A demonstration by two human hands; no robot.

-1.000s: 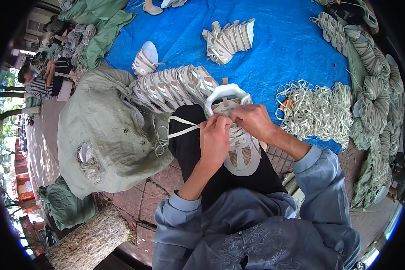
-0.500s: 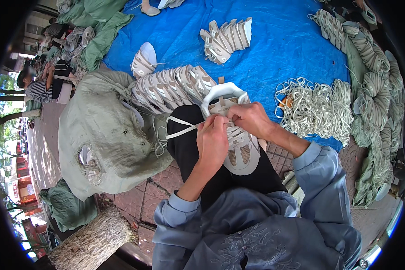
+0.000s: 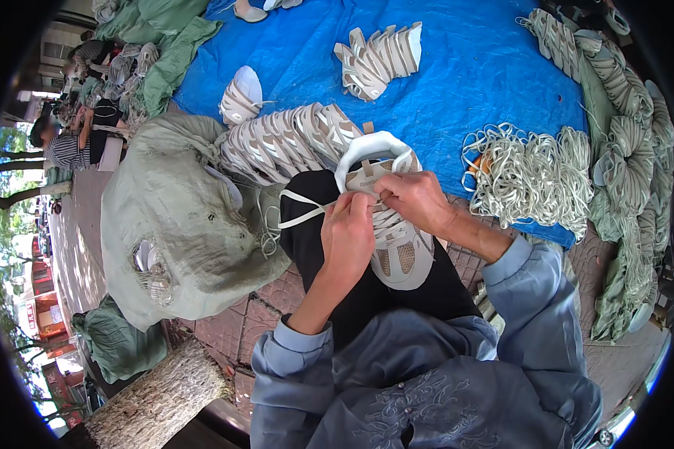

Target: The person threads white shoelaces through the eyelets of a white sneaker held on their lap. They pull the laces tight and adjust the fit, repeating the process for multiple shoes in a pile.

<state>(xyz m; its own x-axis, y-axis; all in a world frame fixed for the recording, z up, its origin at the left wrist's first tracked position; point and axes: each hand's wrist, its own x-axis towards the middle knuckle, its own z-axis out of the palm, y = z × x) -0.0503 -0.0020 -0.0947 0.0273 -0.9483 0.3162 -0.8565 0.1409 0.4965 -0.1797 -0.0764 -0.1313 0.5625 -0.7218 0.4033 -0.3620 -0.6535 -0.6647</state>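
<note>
Across my black-trousered knees lies a white and beige shoe upper (image 3: 404, 258), its padded collar pointing away from me and its toe toward me. White lace crosses its lower eyelets. At the left edge of the lacing my left hand (image 3: 348, 232) pinches a flat white shoelace (image 3: 305, 218), which loops out leftward over my knee. My right hand (image 3: 419, 198) lies over the upper eyelets near the tongue, thumb and fingers closed together against my left fingertips. What exactly the right fingers pinch is mostly hidden, though it appears to be lace.
A long row of nested shoe uppers (image 3: 288, 142) lies beyond my knees, beside a bulging grey-green sack (image 3: 191, 224). On the blue tarp (image 3: 487, 67) sit another stack of uppers (image 3: 382, 61) and a heap of white laces (image 3: 532, 179). More bundled uppers (image 3: 625, 150) line the right. A person (image 3: 71, 146) sits far left.
Both hands stay together at the eyelets, with only a slight shift of the fingers. The shoe upper has tilted a little, and the whole view has shifted slightly.
</note>
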